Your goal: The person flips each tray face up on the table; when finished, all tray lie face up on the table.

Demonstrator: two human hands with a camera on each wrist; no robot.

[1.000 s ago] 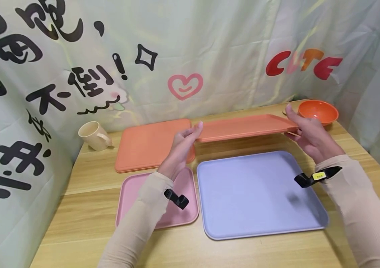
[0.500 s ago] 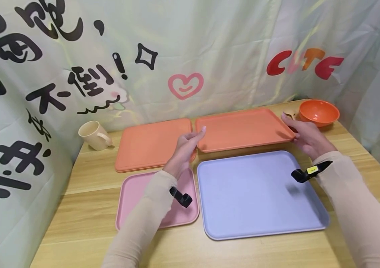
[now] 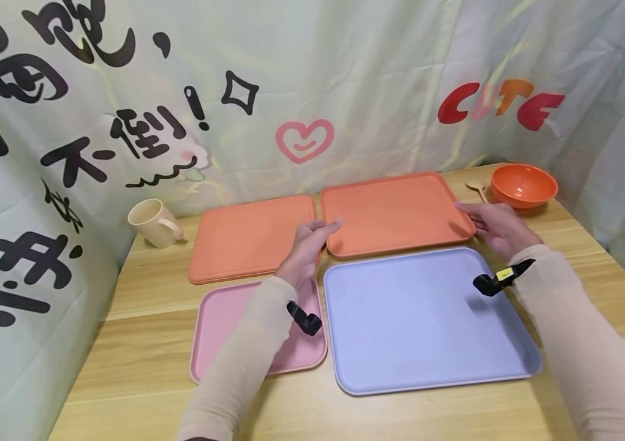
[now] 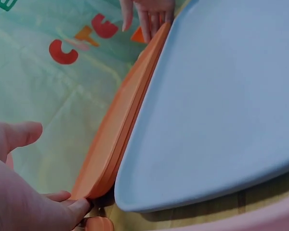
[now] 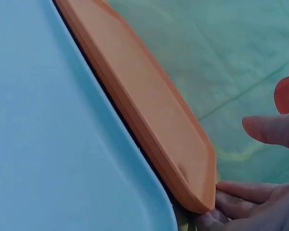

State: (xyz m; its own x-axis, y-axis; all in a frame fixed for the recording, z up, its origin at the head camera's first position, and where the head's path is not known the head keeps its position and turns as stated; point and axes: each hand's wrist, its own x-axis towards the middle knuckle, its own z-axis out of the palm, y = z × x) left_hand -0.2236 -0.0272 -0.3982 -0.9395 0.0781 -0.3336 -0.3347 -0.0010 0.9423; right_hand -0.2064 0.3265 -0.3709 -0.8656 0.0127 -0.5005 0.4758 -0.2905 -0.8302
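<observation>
An orange tray (image 3: 390, 214) lies behind the larger lavender-blue tray (image 3: 428, 318), its near edge close along that tray's far rim. At its left end, my left hand (image 3: 306, 248) touches the edge with its fingertips, and the thumb stands up apart from it. My right hand (image 3: 497, 226) rests its fingers against the right end, thumb also off the tray. Both wrist views show these fingers (image 4: 77, 208) low at the tray's ends; the undersides are hidden. Left of it lies another orange tray (image 3: 254, 236), with a pink tray (image 3: 230, 318) in front, partly covered by my left arm.
A cream mug (image 3: 154, 223) leans at the table's back left. At the back right are an orange bowl (image 3: 524, 185) and a wooden-looking spoon (image 3: 477, 187). A printed cloth (image 3: 378, 92) hangs close behind the wooden table (image 3: 141, 343).
The right-hand orange tray has come down from a raised, tilted position to lie behind the blue tray. Both hands have lowered with it, and the right hand has shifted left and its thumb is off the rim.
</observation>
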